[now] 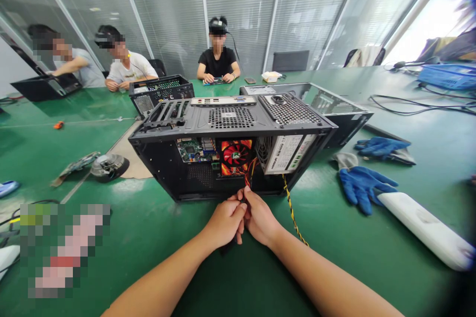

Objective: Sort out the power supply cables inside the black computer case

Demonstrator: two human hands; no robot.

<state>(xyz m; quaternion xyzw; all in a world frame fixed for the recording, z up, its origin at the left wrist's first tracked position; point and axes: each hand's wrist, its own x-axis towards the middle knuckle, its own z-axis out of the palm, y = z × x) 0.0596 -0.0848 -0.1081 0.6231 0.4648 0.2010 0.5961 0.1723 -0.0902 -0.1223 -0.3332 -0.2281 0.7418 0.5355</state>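
Observation:
An open black computer case [156,133] lies in front of me, its rear panel facing up and its open side toward me. Inside are a motherboard [195,150], a red fan [237,154] and a labelled power supply [288,154]. From the power supply, a bundle of power cables [252,172] in red, orange and yellow runs down to my hands. My left hand [225,220] and my right hand [261,215] meet at the case's near edge, fingers closed around the cable end. My fingers mostly hide the dark part between them. A yellow-black twisted cable [290,203] hangs beside my right forearm.
Blue gloves [359,185] and a white power strip [426,230] lie on the right. At left are a CPU cooler [107,166] and a small orange object [58,125]. Other cases [163,89] stand behind. Several people sit across the green table [148,237].

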